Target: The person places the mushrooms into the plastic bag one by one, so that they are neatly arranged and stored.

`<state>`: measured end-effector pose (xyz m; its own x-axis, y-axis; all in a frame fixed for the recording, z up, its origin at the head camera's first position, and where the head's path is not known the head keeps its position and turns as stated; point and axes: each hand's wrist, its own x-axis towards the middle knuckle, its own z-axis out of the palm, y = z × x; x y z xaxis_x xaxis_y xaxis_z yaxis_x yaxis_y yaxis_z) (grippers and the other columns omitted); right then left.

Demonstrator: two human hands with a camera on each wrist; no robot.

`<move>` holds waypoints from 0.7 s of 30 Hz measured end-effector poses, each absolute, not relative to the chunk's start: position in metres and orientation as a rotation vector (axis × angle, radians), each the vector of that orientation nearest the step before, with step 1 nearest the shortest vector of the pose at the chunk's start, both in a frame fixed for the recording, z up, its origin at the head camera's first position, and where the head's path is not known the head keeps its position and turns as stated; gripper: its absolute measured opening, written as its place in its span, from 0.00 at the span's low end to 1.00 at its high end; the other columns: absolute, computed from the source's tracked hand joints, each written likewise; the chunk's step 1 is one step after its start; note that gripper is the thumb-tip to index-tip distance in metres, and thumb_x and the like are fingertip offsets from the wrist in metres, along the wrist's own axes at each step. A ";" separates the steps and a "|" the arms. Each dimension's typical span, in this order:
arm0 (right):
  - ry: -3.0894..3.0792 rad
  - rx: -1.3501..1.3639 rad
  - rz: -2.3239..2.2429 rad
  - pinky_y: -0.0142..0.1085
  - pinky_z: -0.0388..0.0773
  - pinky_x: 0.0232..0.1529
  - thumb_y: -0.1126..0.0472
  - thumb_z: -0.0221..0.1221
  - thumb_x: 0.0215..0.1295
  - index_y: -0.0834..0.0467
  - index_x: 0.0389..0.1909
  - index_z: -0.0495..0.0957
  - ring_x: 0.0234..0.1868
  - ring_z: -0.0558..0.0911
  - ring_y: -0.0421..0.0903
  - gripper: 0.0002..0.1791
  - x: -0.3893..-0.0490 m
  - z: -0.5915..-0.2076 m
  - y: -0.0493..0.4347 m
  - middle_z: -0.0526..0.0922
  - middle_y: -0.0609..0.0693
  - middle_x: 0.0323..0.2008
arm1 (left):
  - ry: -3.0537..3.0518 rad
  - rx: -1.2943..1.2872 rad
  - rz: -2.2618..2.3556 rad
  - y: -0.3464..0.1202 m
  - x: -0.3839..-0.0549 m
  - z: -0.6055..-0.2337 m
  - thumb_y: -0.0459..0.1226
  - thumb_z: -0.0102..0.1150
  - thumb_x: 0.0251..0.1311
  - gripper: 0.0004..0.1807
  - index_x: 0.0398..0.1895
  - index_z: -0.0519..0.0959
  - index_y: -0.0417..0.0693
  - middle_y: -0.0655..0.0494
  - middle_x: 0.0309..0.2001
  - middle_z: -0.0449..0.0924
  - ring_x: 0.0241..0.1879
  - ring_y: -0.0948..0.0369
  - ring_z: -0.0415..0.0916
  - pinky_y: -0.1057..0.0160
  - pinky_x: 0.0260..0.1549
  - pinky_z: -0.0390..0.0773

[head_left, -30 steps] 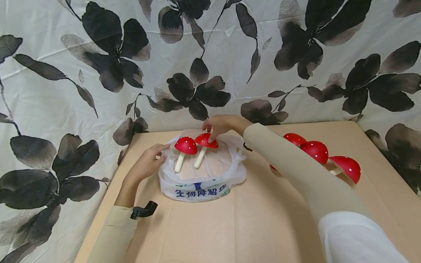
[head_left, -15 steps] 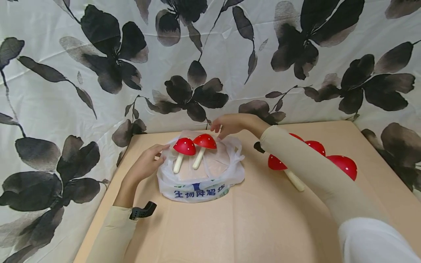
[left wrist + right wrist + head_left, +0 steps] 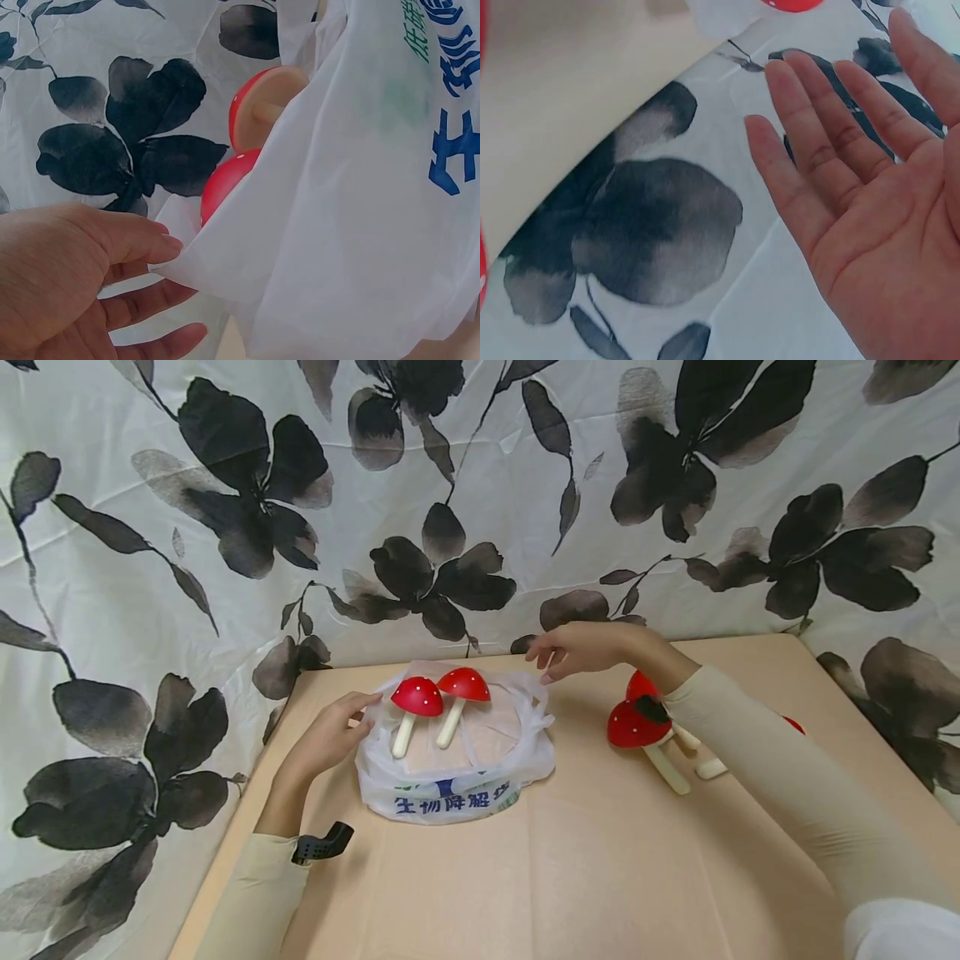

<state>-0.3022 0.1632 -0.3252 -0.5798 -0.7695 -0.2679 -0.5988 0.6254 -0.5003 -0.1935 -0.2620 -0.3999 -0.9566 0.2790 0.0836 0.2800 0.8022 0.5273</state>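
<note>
A white plastic bag (image 3: 450, 781) with blue lettering stands with its mouth spread. Two toy mushrooms with white-dotted red caps and cream stems lie in the mouth, the left mushroom (image 3: 417, 697) and the right mushroom (image 3: 464, 684). My left hand (image 3: 330, 735) pinches the bag's left rim; in the left wrist view the white film (image 3: 300, 247) passes between its fingers. My right hand (image 3: 577, 647) holds nothing and hovers past the bag's right side, its fingers (image 3: 810, 135) loosely extended in the right wrist view.
More red mushrooms, such as the front mushroom (image 3: 630, 725), lie on the wooden table (image 3: 585, 860) at the right, partly hidden by my right sleeve (image 3: 787, 777). A floral cloth (image 3: 465, 468) hangs behind the table's back edge.
My right hand has let go of the right mushroom and moved right, away from the bag. The mushroom stays in the bag's mouth. My left hand keeps its place at the rim.
</note>
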 end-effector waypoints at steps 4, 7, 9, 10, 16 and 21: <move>2.409 -1.070 -0.509 0.46 0.80 0.56 0.54 0.64 0.69 0.58 0.65 0.75 0.57 0.81 0.52 0.26 -0.291 -0.325 0.182 0.83 0.52 0.52 | -2.958 -0.488 -0.889 -0.261 -0.195 -0.400 0.27 0.54 0.68 0.25 0.68 0.71 0.33 0.36 0.62 0.75 0.53 0.41 0.79 0.41 0.52 0.80; 2.423 -1.065 -0.524 0.47 0.80 0.57 0.54 0.64 0.69 0.58 0.65 0.75 0.57 0.81 0.53 0.26 -0.283 -0.326 0.194 0.83 0.51 0.52 | -2.939 -0.505 -0.903 -0.262 -0.195 -0.401 0.25 0.54 0.67 0.25 0.68 0.72 0.32 0.35 0.61 0.76 0.52 0.40 0.79 0.41 0.51 0.80; 2.422 -1.057 -0.539 0.48 0.80 0.57 0.54 0.64 0.68 0.57 0.65 0.75 0.57 0.81 0.52 0.26 -0.278 -0.326 0.201 0.83 0.51 0.53 | -2.937 -0.505 -0.900 -0.262 -0.195 -0.402 0.25 0.54 0.67 0.25 0.68 0.72 0.32 0.35 0.61 0.76 0.52 0.40 0.79 0.41 0.51 0.80; 2.423 -1.052 -0.546 0.48 0.80 0.57 0.54 0.64 0.68 0.57 0.65 0.75 0.57 0.81 0.52 0.26 -0.276 -0.326 0.205 0.83 0.50 0.53 | -2.939 -0.498 -0.903 -0.262 -0.195 -0.402 0.26 0.54 0.67 0.25 0.68 0.72 0.32 0.35 0.61 0.76 0.52 0.40 0.80 0.41 0.51 0.81; 2.440 -1.014 -0.598 0.47 0.81 0.56 0.54 0.65 0.68 0.56 0.65 0.75 0.58 0.81 0.52 0.26 -0.261 -0.328 0.227 0.82 0.51 0.56 | -2.955 -0.483 -0.897 -0.263 -0.196 -0.403 0.26 0.54 0.68 0.25 0.68 0.71 0.32 0.36 0.62 0.75 0.53 0.40 0.80 0.41 0.52 0.80; 2.447 -0.969 -0.658 0.47 0.81 0.56 0.56 0.65 0.67 0.57 0.64 0.75 0.58 0.80 0.53 0.26 -0.245 -0.328 0.243 0.82 0.52 0.57 | -2.951 -0.489 -0.907 -0.263 -0.196 -0.402 0.26 0.54 0.68 0.25 0.68 0.71 0.32 0.36 0.62 0.75 0.53 0.40 0.79 0.41 0.52 0.80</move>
